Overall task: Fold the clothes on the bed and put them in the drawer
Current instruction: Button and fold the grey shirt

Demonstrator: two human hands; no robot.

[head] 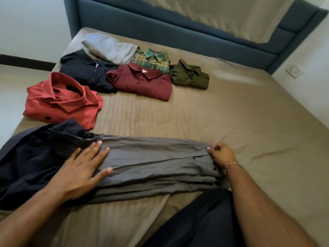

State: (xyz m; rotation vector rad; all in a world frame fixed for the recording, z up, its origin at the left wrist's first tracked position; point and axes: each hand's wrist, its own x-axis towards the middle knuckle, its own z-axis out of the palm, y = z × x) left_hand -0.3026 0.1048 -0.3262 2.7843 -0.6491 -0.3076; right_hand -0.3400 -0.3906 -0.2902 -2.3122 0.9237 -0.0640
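A grey button shirt (154, 164) lies folded into a long strip across the near part of the bed (231, 113). My left hand (83, 168) presses flat on its left end with fingers spread. My right hand (220, 154) pinches the shirt's right end near the buttons. A dark navy garment (30, 161) lies crumpled at the left, partly under the grey shirt and my left arm. Folded farther back are a red shirt (60, 104), a black polo (85, 72), a maroon polo (142, 82), a green plaid shirt (153, 59), an olive shirt (190, 75) and a light grey garment (110, 49).
The blue upholstered headboard (160, 27) stands at the far side. A wall socket (294, 71) sits on the right wall. The floor (14, 90) shows beyond the bed's left edge. My dark-trousered leg (204, 220) rests on the near bed edge.
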